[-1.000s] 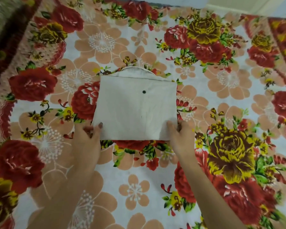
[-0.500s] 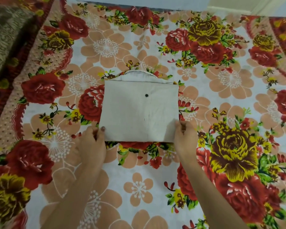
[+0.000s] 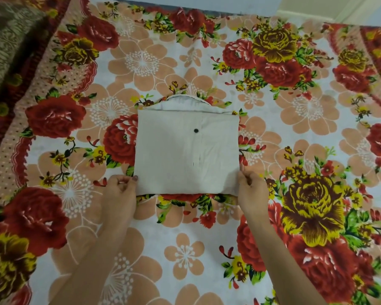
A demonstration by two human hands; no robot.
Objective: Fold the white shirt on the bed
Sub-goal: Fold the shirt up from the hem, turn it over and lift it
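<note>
Evidently at the finishing step, the white shirt (image 3: pixel 186 150) lies as a compact rectangle mid-bed (image 3: pixel 185 260), left hand (image 3: pixel 121 190) and right hand (image 3: pixel 252 190) each pinching a near corner; next likely squaring or release.

Bare floral bedsheet (image 3: pixel 295 128) lies open all around the folded white shirt (image 3: pixel 185 155); only a patterned pillow (image 3: pixel 7 40) crowds the far-left corner.

Big bed sheet (image 3: pixel 185 249) with red, yellow and peach flowers filling the frame, brown patterned blanket (image 3: pixel 7 47) at upper left, pale wall (image 3: pixel 207 5) along the top, soft even light
</note>
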